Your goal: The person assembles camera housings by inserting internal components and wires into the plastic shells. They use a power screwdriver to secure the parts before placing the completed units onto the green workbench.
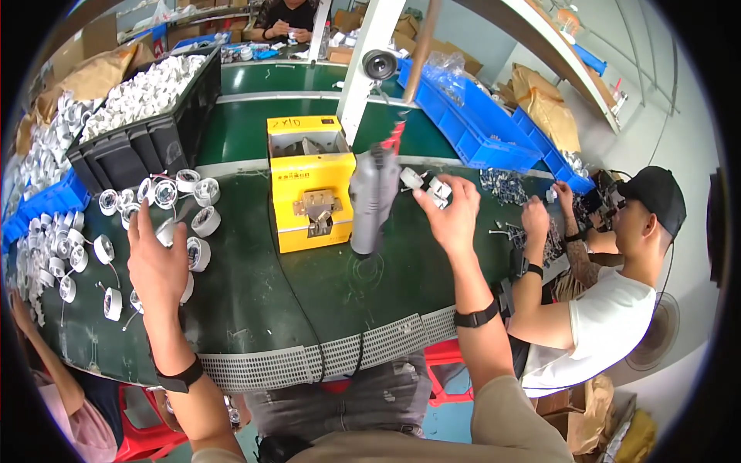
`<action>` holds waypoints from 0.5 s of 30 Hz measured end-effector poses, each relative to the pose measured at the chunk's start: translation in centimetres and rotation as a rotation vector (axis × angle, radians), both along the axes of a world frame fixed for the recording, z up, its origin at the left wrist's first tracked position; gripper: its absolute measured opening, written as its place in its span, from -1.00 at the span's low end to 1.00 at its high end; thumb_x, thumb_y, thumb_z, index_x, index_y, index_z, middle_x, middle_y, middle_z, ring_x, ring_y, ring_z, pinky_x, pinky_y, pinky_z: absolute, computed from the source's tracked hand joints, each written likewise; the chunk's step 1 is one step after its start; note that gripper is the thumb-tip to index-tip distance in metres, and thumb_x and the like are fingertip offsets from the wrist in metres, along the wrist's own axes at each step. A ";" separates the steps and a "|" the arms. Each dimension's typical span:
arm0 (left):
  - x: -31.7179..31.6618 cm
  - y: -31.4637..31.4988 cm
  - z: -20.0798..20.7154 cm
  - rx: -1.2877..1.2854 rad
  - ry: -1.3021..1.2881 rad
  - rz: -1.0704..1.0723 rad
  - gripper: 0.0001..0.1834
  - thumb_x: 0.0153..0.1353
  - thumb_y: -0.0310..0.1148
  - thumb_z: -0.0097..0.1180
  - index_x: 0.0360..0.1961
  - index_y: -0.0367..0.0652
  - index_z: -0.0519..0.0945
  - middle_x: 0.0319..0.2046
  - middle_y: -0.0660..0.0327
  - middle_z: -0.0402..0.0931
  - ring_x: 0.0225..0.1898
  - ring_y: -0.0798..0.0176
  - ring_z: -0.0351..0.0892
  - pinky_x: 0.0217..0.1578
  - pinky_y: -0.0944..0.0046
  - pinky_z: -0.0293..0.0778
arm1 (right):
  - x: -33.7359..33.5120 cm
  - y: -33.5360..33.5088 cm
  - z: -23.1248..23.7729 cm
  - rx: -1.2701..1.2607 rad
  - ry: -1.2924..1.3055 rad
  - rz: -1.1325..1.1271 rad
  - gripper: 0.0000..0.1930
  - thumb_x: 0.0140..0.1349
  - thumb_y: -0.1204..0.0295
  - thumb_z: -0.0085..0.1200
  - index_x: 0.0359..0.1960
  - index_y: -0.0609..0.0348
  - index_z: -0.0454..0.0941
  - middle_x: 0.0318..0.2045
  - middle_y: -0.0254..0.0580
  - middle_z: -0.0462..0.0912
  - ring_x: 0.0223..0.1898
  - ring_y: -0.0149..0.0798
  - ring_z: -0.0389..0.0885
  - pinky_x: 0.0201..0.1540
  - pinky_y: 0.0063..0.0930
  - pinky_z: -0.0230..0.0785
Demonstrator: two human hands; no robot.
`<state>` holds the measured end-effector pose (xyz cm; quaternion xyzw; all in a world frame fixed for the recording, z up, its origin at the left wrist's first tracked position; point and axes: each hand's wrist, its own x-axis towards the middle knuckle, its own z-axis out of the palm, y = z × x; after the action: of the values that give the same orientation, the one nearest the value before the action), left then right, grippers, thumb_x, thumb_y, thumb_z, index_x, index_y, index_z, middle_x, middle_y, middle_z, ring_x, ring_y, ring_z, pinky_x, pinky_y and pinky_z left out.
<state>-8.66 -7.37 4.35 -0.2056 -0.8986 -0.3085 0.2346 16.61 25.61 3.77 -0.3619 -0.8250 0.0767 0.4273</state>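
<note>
Left hand (158,258): over left part of green tabletop (247,309), fingers and thumb spread wide. White round cap (166,231) shows in gap between index finger and thumb; contact can't be told. More white round caps (205,221) with thin wires loose around it, scattered toward tabletop's left edge.

Right hand (455,216): right of tabletop's middle, thumb and fingers bent in a narrow gap about a small white part (440,191); can't tell if it's gripped or just touched. Second white part (411,178) just beside it, left of the thumb. Dark wristband on each wrist.

Yellow box (312,202) with metal fitting on its front, mid-tabletop, between the hands. Grey power screwdriver (373,202) hangs upright just right of it, on red coiled cord. Grey slotted strip (262,369) along tabletop's near edge.

Black crate (147,154) heaped with white parts, tabletop's far left corner. Blue bin (482,131) past far edge, on the right. Small dark parts (509,187) piled toward right edge, near a co-worker (602,309) in white shirt and black cap.
</note>
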 end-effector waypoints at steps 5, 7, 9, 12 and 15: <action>1.8 1.6 0.4 0.137 -0.112 -0.379 -0.67 0.15 -0.32 0.16 -0.07 -0.24 0.58 -0.25 0.01 0.63 -0.20 0.03 0.63 -0.15 0.18 0.47 | 2.5 3.6 -3.4 0.240 -0.445 -0.228 -0.65 -0.05 0.31 0.31 -0.18 0.08 0.63 0.09 -0.11 0.37 0.21 0.07 0.20 0.20 0.01 0.06; 3.4 2.6 0.7 0.096 -0.349 -0.592 -0.74 0.15 -0.33 0.17 -0.20 -0.28 0.62 -0.39 0.08 0.64 -0.35 0.17 0.63 -0.27 0.25 0.48 | 2.6 4.7 -4.5 0.385 -0.448 -0.206 -0.70 -0.10 0.37 0.29 -0.25 0.09 0.64 0.06 -0.08 0.38 0.20 0.09 0.21 0.22 0.04 0.02; 4.4 3.4 0.4 -0.026 -0.551 -0.777 -0.77 0.14 -0.33 0.18 -0.27 -0.29 0.63 -0.48 0.10 0.63 -0.44 0.27 0.60 -0.34 0.28 0.48 | 2.7 3.9 -5.0 0.405 -0.375 -0.132 -0.75 -0.11 0.42 0.27 -0.31 0.09 0.62 0.07 -0.07 0.38 0.21 0.10 0.20 0.21 0.04 0.03; 5.7 4.2 -1.3 -0.126 -0.540 -0.971 -0.76 0.14 -0.31 0.19 -0.27 -0.27 0.63 -0.46 0.06 0.64 -0.46 0.18 0.64 -0.37 0.27 0.51 | 2.7 0.9 -2.8 0.384 -0.374 -0.089 -0.57 -0.10 0.28 0.32 -0.14 0.08 0.57 0.13 -0.07 0.36 0.29 0.16 0.10 0.30 0.12 -0.10; 6.7 5.0 -1.7 -0.196 -0.583 -1.047 -0.77 0.14 -0.31 0.19 -0.28 -0.26 0.64 -0.45 0.05 0.64 -0.45 0.13 0.65 -0.37 0.26 0.51 | 2.6 3.0 -3.3 0.347 -0.513 -0.129 -0.45 -0.16 0.20 0.38 -0.06 0.08 0.55 0.17 -0.08 0.33 0.32 0.20 0.04 0.34 0.15 -0.17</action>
<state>-1.99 -2.33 2.67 -0.5482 -0.7295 -0.3422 -0.2242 19.19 28.59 0.43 -0.3427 -0.8819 -0.1864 0.2648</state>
